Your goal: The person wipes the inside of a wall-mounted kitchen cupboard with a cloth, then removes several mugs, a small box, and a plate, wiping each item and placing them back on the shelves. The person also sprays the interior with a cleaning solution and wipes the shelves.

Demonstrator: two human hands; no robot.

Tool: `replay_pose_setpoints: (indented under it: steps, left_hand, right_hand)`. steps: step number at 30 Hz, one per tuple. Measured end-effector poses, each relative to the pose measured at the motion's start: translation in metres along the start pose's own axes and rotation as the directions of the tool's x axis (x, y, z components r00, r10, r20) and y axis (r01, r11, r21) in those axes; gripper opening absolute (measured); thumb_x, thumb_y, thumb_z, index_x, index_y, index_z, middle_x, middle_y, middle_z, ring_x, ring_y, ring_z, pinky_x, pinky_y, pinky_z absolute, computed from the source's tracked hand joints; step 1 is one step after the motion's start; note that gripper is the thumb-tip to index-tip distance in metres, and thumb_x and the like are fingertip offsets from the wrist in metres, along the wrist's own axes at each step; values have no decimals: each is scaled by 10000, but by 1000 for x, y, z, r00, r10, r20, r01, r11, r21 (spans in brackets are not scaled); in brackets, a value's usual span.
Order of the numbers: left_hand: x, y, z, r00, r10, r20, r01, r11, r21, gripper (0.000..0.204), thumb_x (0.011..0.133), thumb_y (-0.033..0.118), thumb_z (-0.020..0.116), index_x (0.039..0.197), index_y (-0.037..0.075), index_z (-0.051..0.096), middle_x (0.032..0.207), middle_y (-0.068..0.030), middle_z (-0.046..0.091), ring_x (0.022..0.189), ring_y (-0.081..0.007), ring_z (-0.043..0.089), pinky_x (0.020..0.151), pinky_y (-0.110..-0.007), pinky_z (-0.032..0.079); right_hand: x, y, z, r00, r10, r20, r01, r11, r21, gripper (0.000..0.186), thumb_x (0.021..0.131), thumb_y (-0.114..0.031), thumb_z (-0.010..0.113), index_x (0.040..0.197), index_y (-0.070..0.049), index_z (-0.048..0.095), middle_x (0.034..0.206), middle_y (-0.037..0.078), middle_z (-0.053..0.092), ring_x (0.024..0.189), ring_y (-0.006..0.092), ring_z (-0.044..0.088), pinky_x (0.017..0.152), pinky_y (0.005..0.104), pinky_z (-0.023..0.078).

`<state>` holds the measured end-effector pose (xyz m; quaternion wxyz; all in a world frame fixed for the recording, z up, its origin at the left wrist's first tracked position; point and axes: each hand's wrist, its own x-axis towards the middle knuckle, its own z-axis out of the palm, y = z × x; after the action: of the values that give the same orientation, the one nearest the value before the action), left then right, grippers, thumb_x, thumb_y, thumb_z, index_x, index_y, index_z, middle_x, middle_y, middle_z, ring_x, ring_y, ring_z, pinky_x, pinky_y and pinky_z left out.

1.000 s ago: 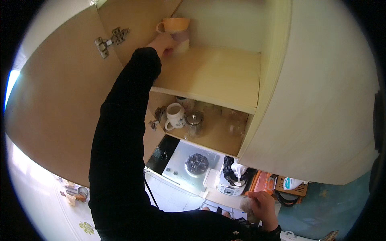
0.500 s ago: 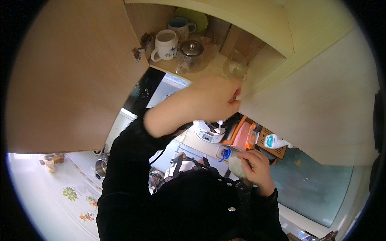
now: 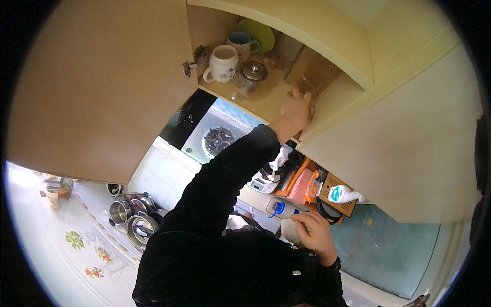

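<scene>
My left arm reaches up into the open wall cupboard [image 3: 276,89]. There my left hand [image 3: 295,108] has its fingers curled around a clear glass [image 3: 308,84] near the right side wall; the hand covers most of it. To its left stand a clear glass jar [image 3: 248,88] with a metal lid, a white flowered mug [image 3: 223,66] and a second mug [image 3: 241,43] with a blue inside. Low in front of my body, my right hand [image 3: 316,235] is closed on a pale, greenish-white, cloth-like thing [image 3: 290,231], partly hidden by the fingers.
Wooden cupboard doors stand open at left [image 3: 102,92] and right [image 3: 388,153]. Below are a hob [image 3: 217,140], a white kitchen scale [image 3: 263,184], a bottle with a blue pump [image 3: 277,208], a white spray bottle [image 3: 342,194] and several metal pots [image 3: 138,225].
My left hand has moved from below the cupboard's front edge into it, to the glass. The right hand has lowered slightly with the pale thing. The whole view has shifted a little.
</scene>
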<state>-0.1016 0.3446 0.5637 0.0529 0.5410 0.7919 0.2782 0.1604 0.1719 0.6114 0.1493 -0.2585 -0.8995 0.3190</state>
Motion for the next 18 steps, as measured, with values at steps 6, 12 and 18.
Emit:
replay_pose_setpoints:
  steps: [6, 12, 18]
  left_hand:
    - [-1, -18, -2, 994, 109, -3, -109, 992, -70, 726, 627, 355, 817, 1192, 33, 494, 1326, -286, 388, 1033, -432, 575, 831, -499, 525]
    - [-13, -44, -38, 988, 147, 44, -142, 983, -113, 807, 591, 324, 838, 1214, -21, 460, 1271, -289, 434, 1053, -443, 568, 860, -499, 513]
    - [-11, -79, -56, 968, 205, 143, -226, 962, 151, 755, 633, 242, 793, 1234, -39, 434, 1236, -281, 468, 1102, -436, 548, 933, -460, 484]
  right_hand:
    - [-12, 6, 3, 1000, 26, -9, -26, 1000, -4, 143, 788, -18, 642, 923, -33, 685, 859, 113, 692, 766, 275, 662, 687, 335, 515]
    - [-12, 10, 10, 999, -34, -19, 34, 999, 33, 184, 789, -55, 646, 965, -86, 689, 865, 97, 680, 775, 286, 653, 661, 365, 512]
    - [-16, 10, 10, 999, -39, -31, 41, 998, 55, 174, 792, -51, 641, 955, -84, 692, 873, 97, 679, 784, 287, 651, 667, 362, 511]
